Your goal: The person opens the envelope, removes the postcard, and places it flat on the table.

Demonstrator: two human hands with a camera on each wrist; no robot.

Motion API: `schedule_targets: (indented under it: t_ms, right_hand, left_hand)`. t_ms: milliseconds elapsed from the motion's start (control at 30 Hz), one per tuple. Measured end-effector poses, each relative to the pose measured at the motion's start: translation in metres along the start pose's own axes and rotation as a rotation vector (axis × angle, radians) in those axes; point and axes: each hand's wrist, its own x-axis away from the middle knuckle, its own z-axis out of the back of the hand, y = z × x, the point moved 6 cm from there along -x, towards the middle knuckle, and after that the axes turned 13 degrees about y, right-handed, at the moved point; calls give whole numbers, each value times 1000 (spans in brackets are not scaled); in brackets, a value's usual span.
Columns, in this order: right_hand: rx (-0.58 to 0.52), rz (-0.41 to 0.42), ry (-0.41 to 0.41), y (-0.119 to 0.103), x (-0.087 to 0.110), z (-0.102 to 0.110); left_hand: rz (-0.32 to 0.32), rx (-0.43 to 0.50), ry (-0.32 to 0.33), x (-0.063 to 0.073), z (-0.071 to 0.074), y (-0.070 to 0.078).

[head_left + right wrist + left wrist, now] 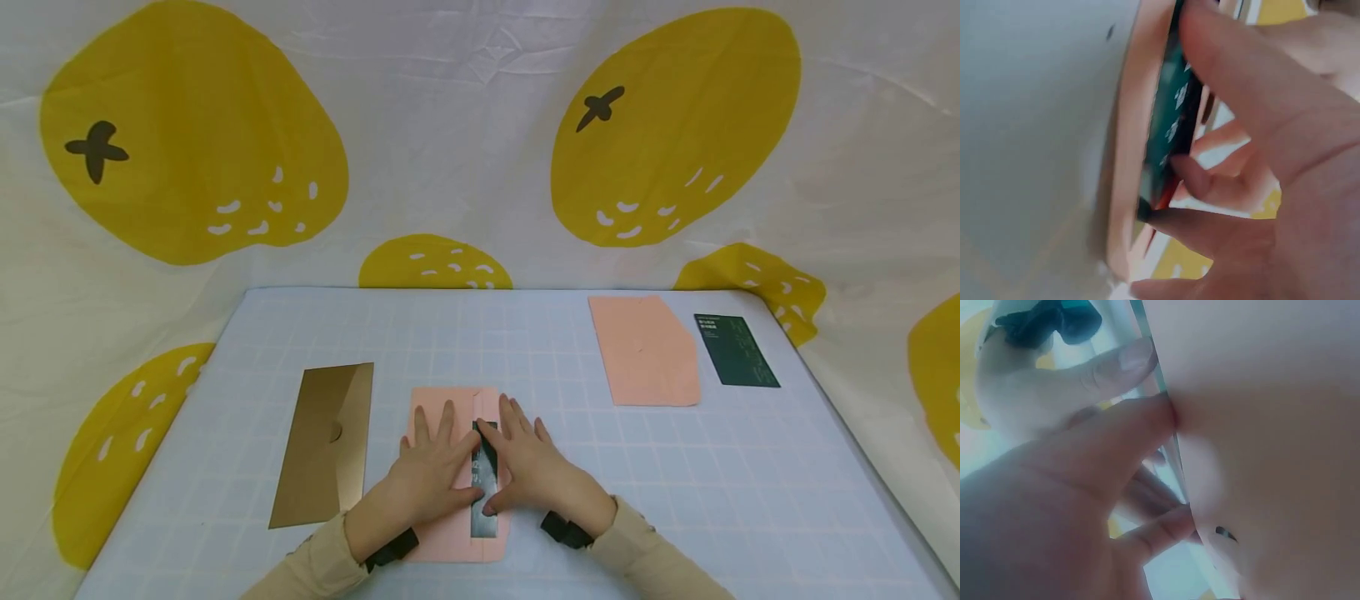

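Note:
A pink envelope (442, 543) lies in front of me, a dark green card (483, 523) showing as a narrow upright strip near its right side. My left hand (423, 483) rests on the envelope with fingers spread, its thumb and index fingertips at the strip's left edge. From the right, my right hand (536, 473) reaches over the envelope's edge, thumb and index fingertips touching the card. White print shows on the card (1169, 125) in the right wrist view, with pink paper along both sides. The envelope's pink face (1272, 444) fills much of the left wrist view.
To the left lies a brown envelope (315, 454) with a round tab. At the back right are a second pink envelope (645, 358) and another green card (738, 354). A pale checked cloth (675, 492) covers the table; a fruit-patterned white cloth (450, 125) hangs behind.

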Motion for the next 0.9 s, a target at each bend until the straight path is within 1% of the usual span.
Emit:
schedule_targets:
  t_ms: [200, 400, 467, 533, 633, 733, 900]
  right_hand:
    - [53, 59, -41, -10, 4, 0]
    - [77, 140, -120, -9, 9, -1]
    - [63, 149, -154, -8, 10, -2]
    - [52, 140, -178, -7, 10, -5]
    - [66, 122, -183, -6, 9, -9]
    - [104, 111, -173, -6, 8, -13]
    - [112, 130, -159, -5, 6, -14]
  left_hand:
    - [1, -34, -4, 0, -2, 0]
    - [-26, -89, 17, 0, -4, 0]
    - [-32, -104, 21, 0, -5, 0]
    - [-35, -117, 22, -1, -6, 0]
    - [-37, -130, 26, -1, -6, -1]
    - [-33, -126, 23, 0, -6, -1]
    - [-28, -117, 20, 0, -4, -1]
